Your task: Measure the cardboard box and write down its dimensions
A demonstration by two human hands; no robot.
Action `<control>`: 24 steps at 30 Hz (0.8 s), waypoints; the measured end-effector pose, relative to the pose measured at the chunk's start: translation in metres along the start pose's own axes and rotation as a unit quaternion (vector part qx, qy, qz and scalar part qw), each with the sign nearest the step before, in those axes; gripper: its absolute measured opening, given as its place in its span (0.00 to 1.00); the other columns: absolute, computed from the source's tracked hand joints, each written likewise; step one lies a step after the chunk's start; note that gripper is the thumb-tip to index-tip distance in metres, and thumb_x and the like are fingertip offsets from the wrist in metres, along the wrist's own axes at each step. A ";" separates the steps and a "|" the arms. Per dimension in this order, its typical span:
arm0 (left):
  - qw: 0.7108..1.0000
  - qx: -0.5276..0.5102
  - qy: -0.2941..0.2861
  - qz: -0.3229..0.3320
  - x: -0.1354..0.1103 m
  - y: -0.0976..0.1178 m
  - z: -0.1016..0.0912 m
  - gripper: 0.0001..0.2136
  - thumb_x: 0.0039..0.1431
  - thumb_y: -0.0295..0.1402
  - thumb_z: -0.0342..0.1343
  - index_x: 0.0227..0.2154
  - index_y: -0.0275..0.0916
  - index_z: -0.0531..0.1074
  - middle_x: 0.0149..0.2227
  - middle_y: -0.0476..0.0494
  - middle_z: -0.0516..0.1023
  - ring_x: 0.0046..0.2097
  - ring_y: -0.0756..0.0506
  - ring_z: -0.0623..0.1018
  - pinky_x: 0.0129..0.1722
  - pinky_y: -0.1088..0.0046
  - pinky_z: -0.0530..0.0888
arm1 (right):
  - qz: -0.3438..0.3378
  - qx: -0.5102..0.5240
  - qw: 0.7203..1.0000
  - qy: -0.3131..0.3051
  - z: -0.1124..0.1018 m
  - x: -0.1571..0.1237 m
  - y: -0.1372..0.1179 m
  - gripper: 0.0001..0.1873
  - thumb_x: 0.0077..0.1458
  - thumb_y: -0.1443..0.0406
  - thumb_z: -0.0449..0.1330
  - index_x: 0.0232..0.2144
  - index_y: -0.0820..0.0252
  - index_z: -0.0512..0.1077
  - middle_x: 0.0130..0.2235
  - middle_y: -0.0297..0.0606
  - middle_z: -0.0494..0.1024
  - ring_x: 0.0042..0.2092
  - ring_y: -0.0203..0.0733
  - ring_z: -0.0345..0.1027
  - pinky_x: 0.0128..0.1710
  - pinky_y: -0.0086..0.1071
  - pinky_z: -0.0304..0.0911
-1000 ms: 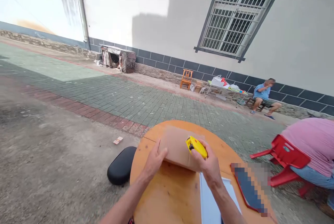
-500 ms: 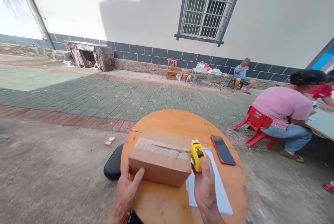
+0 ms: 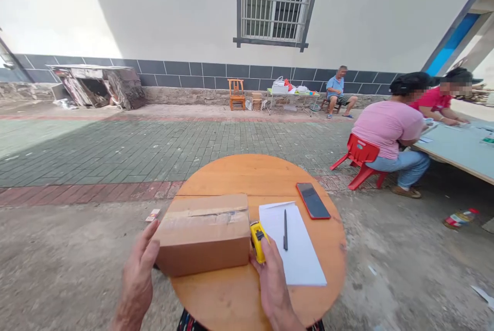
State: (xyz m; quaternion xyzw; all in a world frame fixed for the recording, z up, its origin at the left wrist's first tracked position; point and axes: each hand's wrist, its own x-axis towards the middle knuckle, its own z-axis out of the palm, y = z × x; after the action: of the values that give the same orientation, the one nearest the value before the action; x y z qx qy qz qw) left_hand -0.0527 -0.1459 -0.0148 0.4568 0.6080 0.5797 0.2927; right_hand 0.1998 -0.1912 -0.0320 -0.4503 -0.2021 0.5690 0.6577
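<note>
A taped brown cardboard box (image 3: pixel 204 248) lies lengthwise on the round wooden table (image 3: pixel 219 300), its left end at or slightly past the edge. My left hand (image 3: pixel 137 274) grips that left end, thumb at the upper near corner; some fingers are hidden behind the box. In my right hand (image 3: pixel 272 279) is a yellow tape measure (image 3: pixel 257 242), held close against the box's right end. No drawn-out blade shows. White paper sheets (image 3: pixel 304 264) lie to the right of this hand, with a dark pen (image 3: pixel 285 230) on top.
A red-edged phone (image 3: pixel 313 201) lies near the table's right rim. Two people sit at a pale table (image 3: pixel 463 148) on the right, one on a red plastic chair (image 3: pixel 363 153). A bottle (image 3: pixel 461 218) lies on the ground. Another person (image 3: pixel 339 89) sits by the wall.
The box has shifted left and turned slightly, uncovering the pen and more of the paper. Both hands moved left with it, tape measure still in the right. The view has swung right.
</note>
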 end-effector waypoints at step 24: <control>0.996 -0.078 0.039 -0.016 -0.047 0.032 0.008 0.36 0.54 0.53 0.58 0.63 0.47 0.56 0.59 0.39 0.69 0.62 0.35 0.66 0.60 0.54 0.64 | -0.027 0.132 0.990 -0.048 -0.040 -0.037 -0.091 0.22 0.54 0.51 0.61 0.48 0.54 0.75 0.50 0.47 0.79 0.50 0.56 0.71 0.35 0.40 0.69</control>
State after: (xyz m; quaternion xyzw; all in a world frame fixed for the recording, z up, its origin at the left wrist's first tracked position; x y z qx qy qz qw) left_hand -0.0196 -0.1877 0.0071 0.3998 0.5791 0.6379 0.3129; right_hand 0.2725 -0.2348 0.0319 -0.3257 -0.1688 0.5938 0.7161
